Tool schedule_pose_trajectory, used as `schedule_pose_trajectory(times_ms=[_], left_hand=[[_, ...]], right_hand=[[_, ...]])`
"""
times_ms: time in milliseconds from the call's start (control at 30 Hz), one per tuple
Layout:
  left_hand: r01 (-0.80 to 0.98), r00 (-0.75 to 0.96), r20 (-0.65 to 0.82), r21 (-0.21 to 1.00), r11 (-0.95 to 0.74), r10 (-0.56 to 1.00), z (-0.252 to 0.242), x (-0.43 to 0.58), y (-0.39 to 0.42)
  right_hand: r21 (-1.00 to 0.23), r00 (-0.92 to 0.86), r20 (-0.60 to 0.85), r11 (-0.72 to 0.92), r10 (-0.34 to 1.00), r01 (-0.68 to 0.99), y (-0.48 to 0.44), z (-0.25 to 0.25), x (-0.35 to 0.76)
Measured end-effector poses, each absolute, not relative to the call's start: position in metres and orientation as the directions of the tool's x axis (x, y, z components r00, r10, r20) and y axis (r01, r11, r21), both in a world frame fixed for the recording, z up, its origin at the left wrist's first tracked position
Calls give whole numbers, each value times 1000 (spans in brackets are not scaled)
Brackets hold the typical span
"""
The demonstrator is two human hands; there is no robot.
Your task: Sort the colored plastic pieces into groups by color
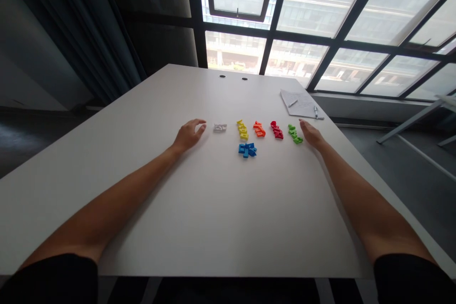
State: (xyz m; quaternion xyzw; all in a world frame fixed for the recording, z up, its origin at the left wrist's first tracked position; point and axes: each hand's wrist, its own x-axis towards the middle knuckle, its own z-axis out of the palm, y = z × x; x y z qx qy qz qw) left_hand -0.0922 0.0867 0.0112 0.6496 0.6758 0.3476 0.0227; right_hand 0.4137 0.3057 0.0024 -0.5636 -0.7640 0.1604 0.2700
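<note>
The cluster of small white plastic-looking pieces (220, 128) lies just right of my left hand (189, 136), long axis running sideways. The slim bright green plastic-looking pile (295, 134) sits just left of my right hand (311, 135), slanting toward me and rightward. Both hands are loosely spread, holding nothing, on the smooth white tabletop (213, 218).

On the table (199, 218), five piles of pieces (259, 129) lie in a row between left hand (190, 135) and right hand (310, 134) — a sixth pile (247, 150) before the second from the left; behind the right hand lies paper (301, 100), a pen (292, 103) on it — windows (309, 0) beyond the table
</note>
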Motion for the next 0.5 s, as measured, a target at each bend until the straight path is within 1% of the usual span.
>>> schedule_pose_trajectory(times_ms=[100,200,333,400,500], left_hand=[[838,-178,306,546,-19,935,5,-99,123],[844,-90,193,536,-28,977,2,-92,156],[836,31,69,545,-63,997,5,-66,192],[843,72,29,532,-77,997,8,-52,202],[875,137,-30,473,-107,990,12,-33,208]], right_hand=[[-581,-262,163,307,951,754,312,0,395],[-605,-300,147,325,943,727,312,-3,378],[-672,-351,133,345,927,655,306,-4,360],[-708,-382,129,355,915,611,302,-3,352],[-743,-438,132,382,889,550,295,-2,342]])
